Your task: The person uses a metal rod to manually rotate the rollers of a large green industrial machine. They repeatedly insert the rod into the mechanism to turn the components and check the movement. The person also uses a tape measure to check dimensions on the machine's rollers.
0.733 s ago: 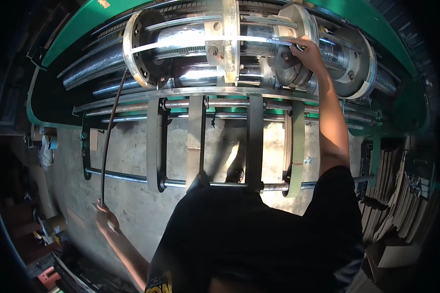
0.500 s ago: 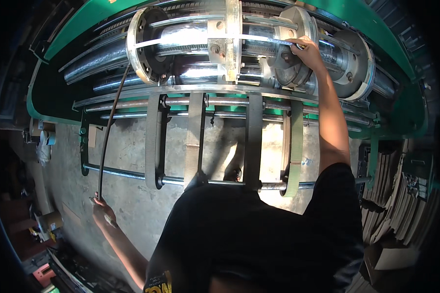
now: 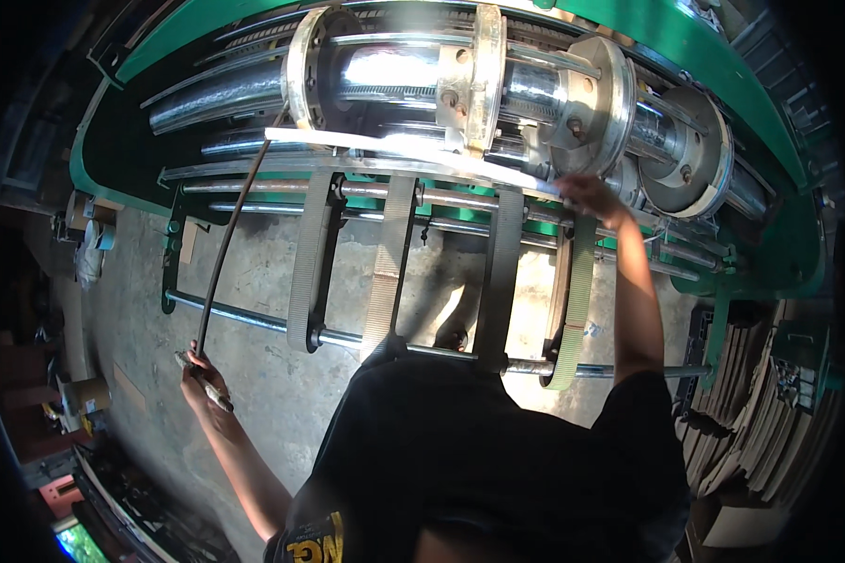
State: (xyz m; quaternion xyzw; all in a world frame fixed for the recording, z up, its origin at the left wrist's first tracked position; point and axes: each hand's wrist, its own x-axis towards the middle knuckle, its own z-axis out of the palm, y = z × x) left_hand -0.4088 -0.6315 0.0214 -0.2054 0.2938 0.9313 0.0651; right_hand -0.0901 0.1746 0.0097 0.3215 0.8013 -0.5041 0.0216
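My left hand (image 3: 200, 380) is closed around the lower end of a long thin dark rod (image 3: 227, 242). The rod slants up to the left flanged ring of the machine; a pale piece, too small to name, shows by my palm. My right hand (image 3: 591, 199) is closed on the right end of a long white measuring tape (image 3: 394, 147), its fingers partly blurred. The tape's far-left end lies across the upper part of the rod. It stretches in front of the machine's shiny roller (image 3: 390, 70) and collars, bowing slightly.
The green machine frame (image 3: 94, 164) surrounds rollers, flanged rings and steel bars. Several ribbed belts (image 3: 385, 267) loop between the bars in front of me. Stacked cardboard sheets (image 3: 732, 366) stand at right. Boxes and a lit screen (image 3: 83, 542) sit at left.
My right hand has moved down off the collar, drawing the tape down and away from the rollers. The left hand still grips the rod. The view has shifted slightly.
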